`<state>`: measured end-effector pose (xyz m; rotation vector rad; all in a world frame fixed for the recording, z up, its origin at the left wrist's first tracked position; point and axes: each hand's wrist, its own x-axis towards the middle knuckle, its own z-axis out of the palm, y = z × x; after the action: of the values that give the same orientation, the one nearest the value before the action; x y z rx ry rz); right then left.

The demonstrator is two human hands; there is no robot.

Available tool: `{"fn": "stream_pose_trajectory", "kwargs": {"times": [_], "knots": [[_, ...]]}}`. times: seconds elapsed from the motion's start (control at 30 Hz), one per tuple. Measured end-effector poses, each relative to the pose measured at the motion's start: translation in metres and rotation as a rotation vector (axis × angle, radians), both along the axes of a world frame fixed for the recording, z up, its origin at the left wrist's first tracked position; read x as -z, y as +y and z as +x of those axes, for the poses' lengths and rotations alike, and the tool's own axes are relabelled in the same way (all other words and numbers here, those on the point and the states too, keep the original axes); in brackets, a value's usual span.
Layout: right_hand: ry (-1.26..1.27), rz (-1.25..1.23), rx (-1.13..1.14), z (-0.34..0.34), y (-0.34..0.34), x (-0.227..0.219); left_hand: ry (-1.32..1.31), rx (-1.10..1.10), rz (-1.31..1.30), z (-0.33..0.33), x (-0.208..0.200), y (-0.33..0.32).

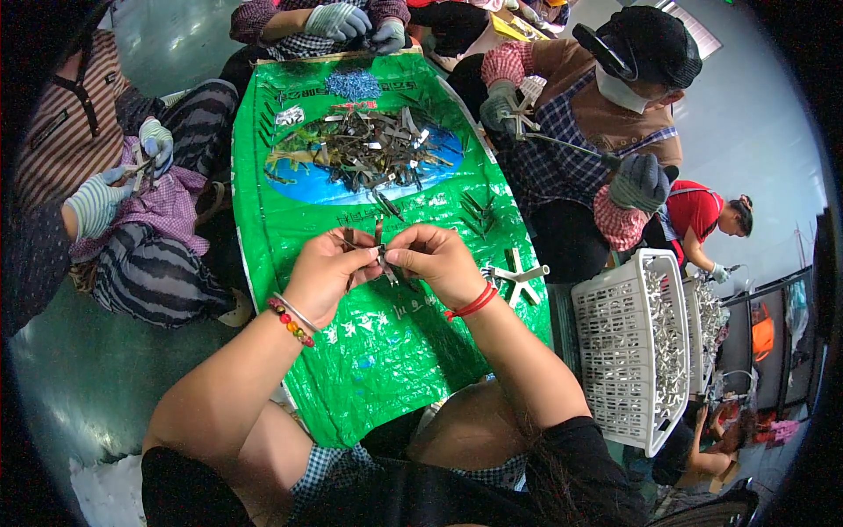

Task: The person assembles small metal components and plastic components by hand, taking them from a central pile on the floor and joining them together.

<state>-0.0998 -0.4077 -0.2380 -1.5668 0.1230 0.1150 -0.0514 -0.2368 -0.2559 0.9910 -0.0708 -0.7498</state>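
My left hand (pixel 321 270) and my right hand (pixel 437 262) meet over the near half of a table covered with green printed plastic sheeting (pixel 378 373). Both are closed, thumbs against fingers, on a small dark piece made of narrow flat strips (pixel 379 232). Its strips stick out above and below my fingertips, which hide its middle. Beyond my hands lies a heap of similar dark strips (pixel 378 154) on a blue printed oval. Beside my right wrist rests a pale cross-shaped part (pixel 520 276).
Small blue pieces (pixel 353 84) are heaped at the far end. A white basket (pixel 619 351) full of pale parts stands at the right. Gloved co-workers sit left, far and right; the right one holds a pale cross-shaped part (pixel 520 112) and a rod-like tool.
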Motion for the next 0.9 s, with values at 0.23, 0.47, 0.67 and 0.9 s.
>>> {"fn": "stream_pose_trajectory", "kwargs": {"times": [0.23,0.47,0.67,0.9], "knots": [[-0.015,0.106,-0.040,0.000,0.003,0.002,-0.011,0.021,-0.020,-0.001,0.002,-0.001],[-0.016,0.177,-0.010,0.001,0.000,0.010,0.019,0.090,-0.073,-0.001,0.000,-0.002],[0.116,0.292,0.001,0.000,-0.001,0.004,-0.008,0.079,-0.068,0.000,0.004,0.000],[0.082,0.217,-0.019,-0.001,-0.004,0.002,-0.026,0.094,-0.083,-0.002,0.001,0.000]]}}
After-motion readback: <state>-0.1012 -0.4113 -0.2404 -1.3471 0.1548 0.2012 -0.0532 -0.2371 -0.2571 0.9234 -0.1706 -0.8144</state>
